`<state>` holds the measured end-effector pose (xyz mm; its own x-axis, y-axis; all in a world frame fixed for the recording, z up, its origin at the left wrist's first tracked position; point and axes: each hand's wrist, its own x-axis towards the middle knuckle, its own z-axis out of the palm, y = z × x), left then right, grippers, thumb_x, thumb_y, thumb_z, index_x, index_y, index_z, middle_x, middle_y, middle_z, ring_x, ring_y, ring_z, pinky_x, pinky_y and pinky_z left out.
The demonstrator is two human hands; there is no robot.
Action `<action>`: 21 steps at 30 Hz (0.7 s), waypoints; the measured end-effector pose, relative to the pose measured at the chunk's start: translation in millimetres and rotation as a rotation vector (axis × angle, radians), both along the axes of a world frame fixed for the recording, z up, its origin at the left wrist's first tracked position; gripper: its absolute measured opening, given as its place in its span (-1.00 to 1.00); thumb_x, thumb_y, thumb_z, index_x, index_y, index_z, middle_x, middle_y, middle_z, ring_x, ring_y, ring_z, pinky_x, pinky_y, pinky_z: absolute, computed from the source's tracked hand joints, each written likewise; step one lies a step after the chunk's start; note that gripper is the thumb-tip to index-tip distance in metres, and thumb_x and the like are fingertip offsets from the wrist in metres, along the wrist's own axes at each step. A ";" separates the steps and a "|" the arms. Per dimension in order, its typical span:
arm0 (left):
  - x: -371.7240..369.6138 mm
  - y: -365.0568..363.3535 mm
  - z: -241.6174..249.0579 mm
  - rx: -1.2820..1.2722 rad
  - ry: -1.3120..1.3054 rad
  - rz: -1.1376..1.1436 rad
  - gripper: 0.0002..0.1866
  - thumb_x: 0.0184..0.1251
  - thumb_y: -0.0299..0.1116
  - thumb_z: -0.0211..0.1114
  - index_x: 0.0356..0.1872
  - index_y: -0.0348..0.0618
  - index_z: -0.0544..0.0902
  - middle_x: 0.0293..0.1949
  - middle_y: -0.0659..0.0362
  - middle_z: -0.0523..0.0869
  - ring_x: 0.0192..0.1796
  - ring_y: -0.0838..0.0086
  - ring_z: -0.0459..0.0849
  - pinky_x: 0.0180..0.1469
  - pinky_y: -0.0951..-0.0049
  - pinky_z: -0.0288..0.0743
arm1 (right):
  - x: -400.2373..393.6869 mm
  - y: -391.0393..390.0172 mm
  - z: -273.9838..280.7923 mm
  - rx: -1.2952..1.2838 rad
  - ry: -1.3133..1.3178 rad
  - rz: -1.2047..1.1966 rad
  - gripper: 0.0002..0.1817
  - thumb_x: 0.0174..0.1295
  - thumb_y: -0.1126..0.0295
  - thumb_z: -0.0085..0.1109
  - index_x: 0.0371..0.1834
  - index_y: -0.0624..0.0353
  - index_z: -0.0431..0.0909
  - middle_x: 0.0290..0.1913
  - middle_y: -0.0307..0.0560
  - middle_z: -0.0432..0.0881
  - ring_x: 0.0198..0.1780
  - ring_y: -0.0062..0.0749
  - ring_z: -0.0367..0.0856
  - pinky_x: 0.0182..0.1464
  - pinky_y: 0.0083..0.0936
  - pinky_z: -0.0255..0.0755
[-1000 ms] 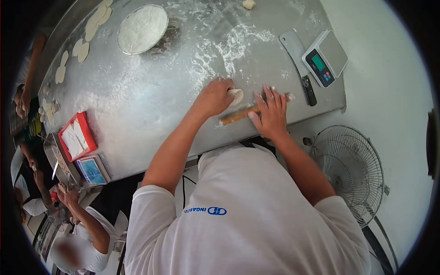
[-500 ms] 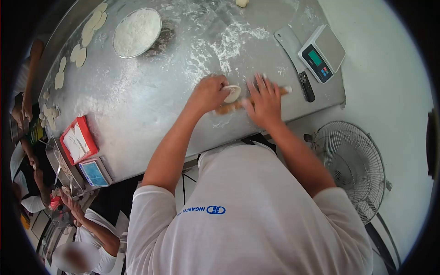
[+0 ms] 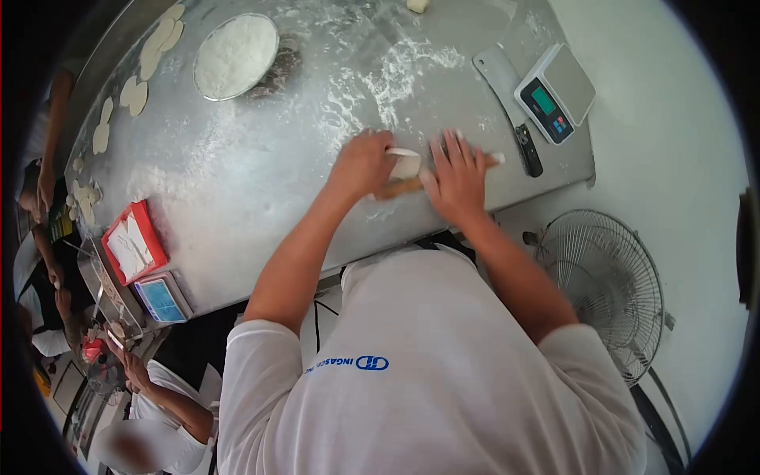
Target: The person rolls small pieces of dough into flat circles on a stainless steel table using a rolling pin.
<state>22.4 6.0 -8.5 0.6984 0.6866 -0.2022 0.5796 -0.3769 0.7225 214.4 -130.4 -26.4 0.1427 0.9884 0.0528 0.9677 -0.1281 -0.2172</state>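
A small dough piece (image 3: 406, 165) lies between my hands on the floured metal table (image 3: 261, 174). My left hand (image 3: 364, 164) has its fingers curled, and their tips pinch the dough's left edge. Flat on a wooden rolling pin (image 3: 402, 188) rests my right hand (image 3: 457, 178), fingers stretched out and thumb toward the dough. The pin lies at a slant along the near side of the dough, its right end showing past my right fingers.
A bowl of flour (image 3: 237, 57) stands at the upper left. Flat dough pieces (image 3: 150, 57) line the far left. A cleaver (image 3: 507, 91) and a scale (image 3: 546, 99) sit right, a red tray (image 3: 146, 237) left. Co-workers are at lower left; a fan (image 3: 606, 289) stands right.
The dough between my hands now shows a raised, broader shape beside the pin. My hands have barely moved. At lower left, a co-worker's hands have shifted slightly.
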 end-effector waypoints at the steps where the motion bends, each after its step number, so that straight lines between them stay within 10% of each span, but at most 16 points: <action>1: -3.6 -8.0 -3.4 -0.039 -0.057 0.050 -0.83 0.36 -0.38 0.42 -0.14 -0.22 0.70 -0.15 -0.18 0.80 -0.04 -0.09 0.78 0.01 0.02 0.63 | -2.8 -39.8 -1.2 -0.007 0.024 0.022 -0.29 0.46 -0.07 0.15 0.55 0.12 0.51 0.63 0.26 0.38 0.65 0.19 0.30 0.62 0.34 -0.01; 4: -6.1 -25.3 6.6 -0.286 0.002 0.153 -0.83 0.37 -0.39 0.40 -0.10 -0.21 0.69 -0.20 -0.16 0.81 -0.11 -0.11 0.79 -0.02 -0.01 0.63 | -4.4 -27.5 -3.4 0.021 -0.004 0.000 -0.30 0.44 -0.07 0.17 0.51 0.12 0.57 0.63 0.26 0.38 0.64 0.21 0.30 0.61 0.38 0.00; 9: 5.1 -8.7 -3.5 0.001 -0.075 0.222 -0.82 0.39 -0.39 0.35 -0.07 -0.20 0.72 -0.21 -0.17 0.81 -0.09 -0.15 0.79 0.03 -0.07 0.63 | 5.8 111.7 -7.0 0.082 -0.094 -0.103 -0.27 0.55 -0.13 0.06 0.66 0.02 0.38 0.67 0.22 0.32 0.69 0.22 0.21 0.67 0.28 -0.05; 14: 2.2 6.8 -0.4 0.085 0.070 -0.077 -0.78 0.45 -0.34 0.38 0.01 -0.18 0.75 -0.14 -0.13 0.81 -0.03 -0.08 0.78 0.07 0.04 0.62 | 3.6 51.9 -5.5 0.075 0.012 -0.019 -0.30 0.52 -0.10 0.09 0.62 0.02 0.45 0.66 0.20 0.34 0.67 0.20 0.24 0.67 0.24 -0.04; 21: -4.1 -30.3 4.7 -0.231 -0.008 0.153 -0.83 0.45 -0.37 0.38 -0.07 -0.23 0.68 -0.14 -0.20 0.79 -0.05 -0.11 0.78 0.02 0.02 0.61 | -6.7 -13.3 0.2 -0.048 -0.083 0.015 -0.27 0.45 -0.16 0.15 0.61 -0.07 0.48 0.65 0.21 0.35 0.66 0.27 0.24 0.63 0.29 0.00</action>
<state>18.4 -24.3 -3.8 0.5924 0.7204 -0.3606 0.6108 -0.1097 0.7841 207.8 -143.7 -26.2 0.1251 0.9920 0.0168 0.9840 -0.1219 -0.1301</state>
